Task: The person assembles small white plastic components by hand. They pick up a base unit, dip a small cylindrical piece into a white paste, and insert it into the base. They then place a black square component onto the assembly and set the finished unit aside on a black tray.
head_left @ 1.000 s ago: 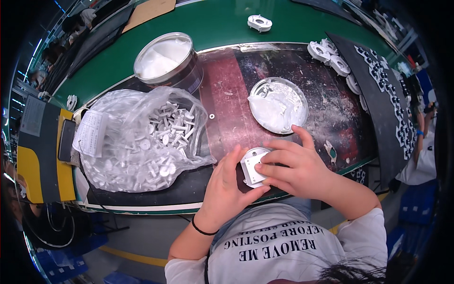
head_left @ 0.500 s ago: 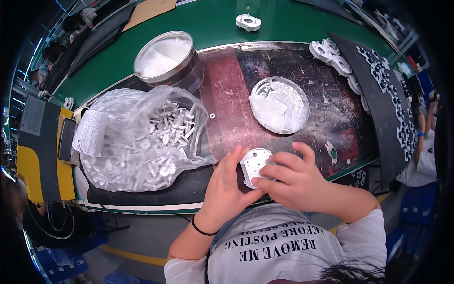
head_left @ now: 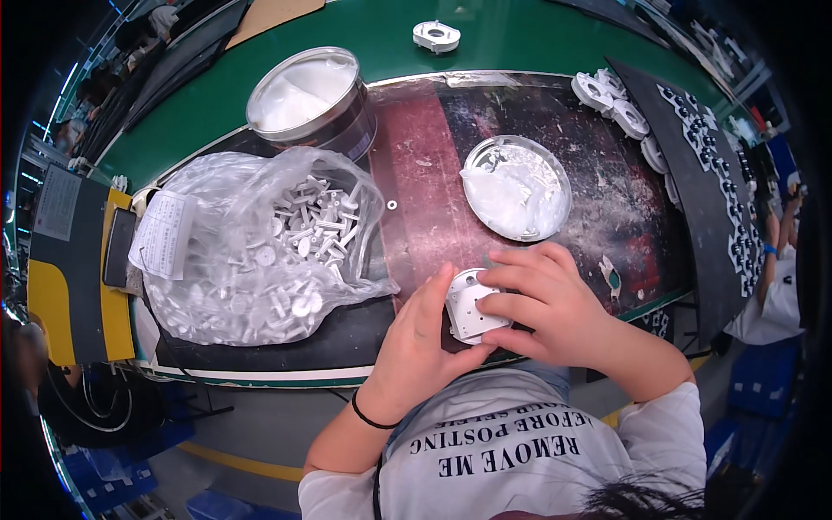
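A small white plastic housing (head_left: 472,308), rounded at its far end and dotted with small holes, is held at the near edge of the worktable. My left hand (head_left: 422,334) grips it along its left side, with the thumb below. From the right, my right hand (head_left: 546,308) curls over its face, fingertips on the surface, hiding its right side. Left of my hands lies a clear plastic bag (head_left: 260,286) of small white stemmed parts (head_left: 316,225). Beyond my right hand is a round metal lid (head_left: 559,169) bearing a whitish, translucent mass that looks like grease.
Behind the bag stands an open metal tin (head_left: 347,130) with white content. White ring-shaped housings (head_left: 611,100) line the right edge, beside a black board (head_left: 693,199) with rows of parts. Another white housing (head_left: 436,36) sits on the green surface (head_left: 537,43). A small white washer (head_left: 392,205) lies mid-table.
My right hand's fingers have shifted farther up the housing's face. On the green surface, the far housing has moved left. The view has tilted slightly.
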The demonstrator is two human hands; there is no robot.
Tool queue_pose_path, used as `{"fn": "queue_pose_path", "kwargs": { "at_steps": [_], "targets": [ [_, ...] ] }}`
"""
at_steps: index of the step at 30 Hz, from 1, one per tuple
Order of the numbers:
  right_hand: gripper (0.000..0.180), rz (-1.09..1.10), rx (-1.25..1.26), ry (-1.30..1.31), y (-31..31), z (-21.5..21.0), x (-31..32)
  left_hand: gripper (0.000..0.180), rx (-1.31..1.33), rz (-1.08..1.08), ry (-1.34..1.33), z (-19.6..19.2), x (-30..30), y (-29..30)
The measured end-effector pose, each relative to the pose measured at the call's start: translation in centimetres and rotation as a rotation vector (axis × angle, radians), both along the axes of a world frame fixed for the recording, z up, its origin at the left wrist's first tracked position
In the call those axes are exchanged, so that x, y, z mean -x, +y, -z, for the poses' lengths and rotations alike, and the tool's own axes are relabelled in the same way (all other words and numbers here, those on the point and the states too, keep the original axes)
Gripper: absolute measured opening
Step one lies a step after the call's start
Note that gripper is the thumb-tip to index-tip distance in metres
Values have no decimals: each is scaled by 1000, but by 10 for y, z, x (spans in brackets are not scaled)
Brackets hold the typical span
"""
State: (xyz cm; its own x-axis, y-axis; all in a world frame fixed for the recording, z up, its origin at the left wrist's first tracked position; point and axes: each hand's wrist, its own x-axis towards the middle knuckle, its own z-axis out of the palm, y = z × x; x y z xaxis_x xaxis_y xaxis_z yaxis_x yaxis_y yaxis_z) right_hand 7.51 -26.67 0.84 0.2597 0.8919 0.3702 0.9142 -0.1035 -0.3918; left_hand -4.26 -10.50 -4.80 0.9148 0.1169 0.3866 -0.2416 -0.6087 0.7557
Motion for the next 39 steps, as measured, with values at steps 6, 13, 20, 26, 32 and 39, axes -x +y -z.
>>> {"fn": "queue_pose_path", "kwargs": {
  "at_steps": [6, 13, 20, 26, 32, 39],
  "targets": [
    [26, -17, 47, -22, -1, -1, -3, 108, -44, -22, -49, -1, -1, -1],
    [27, -20, 72, -16, -3, 4, -6, 108, -27, 4, 0, -1, 0, 1],
    [23, -27, -87, 191, 29, -42, -62, 110, 34, -12, 29, -7, 1, 3],
    [45, 378, 181, 103, 144, -13, -205, 75, 36, 49, -9, -26, 11, 21],
    [41, 645, -71, -313, 249, 56, -240, 50, -142, -158, 28, -56, 33, 60],
    [19, 422, 280, -68, 203, 8, -256, 39, -247, -168, 79, -67, 8, 96]
  ]
}}
